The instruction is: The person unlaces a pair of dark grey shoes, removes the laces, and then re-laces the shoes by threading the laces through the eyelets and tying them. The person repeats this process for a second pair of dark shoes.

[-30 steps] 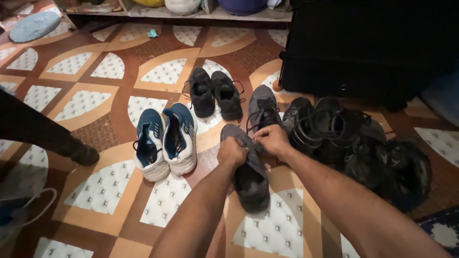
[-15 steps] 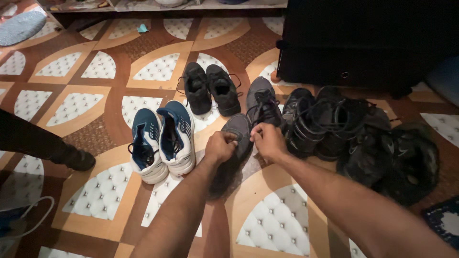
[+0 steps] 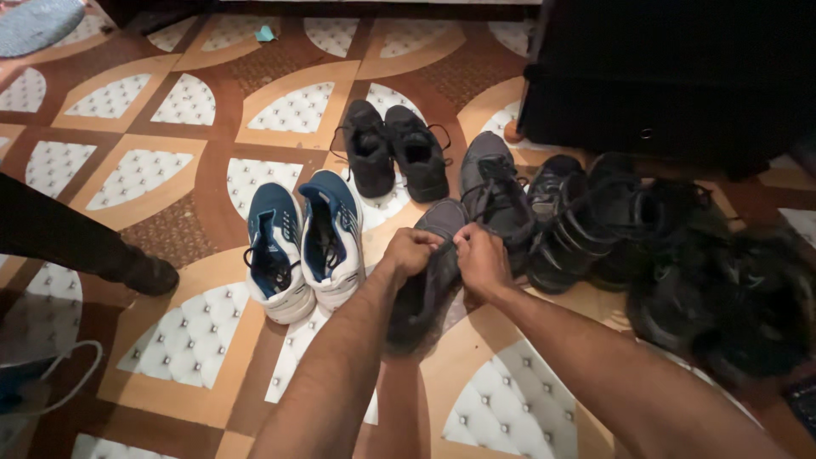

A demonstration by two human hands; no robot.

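Evidently lacing is mid-way: left hand and right hand pinch the laces of the grey shoe at centre frame; its mate waits untied above.

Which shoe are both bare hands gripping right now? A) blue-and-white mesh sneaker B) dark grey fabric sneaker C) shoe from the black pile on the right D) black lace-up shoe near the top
B: the left hand and right hand both close on the top of the dark grey fabric sneaker, which sits between the blue-and-white mesh sneakers and the black pile.
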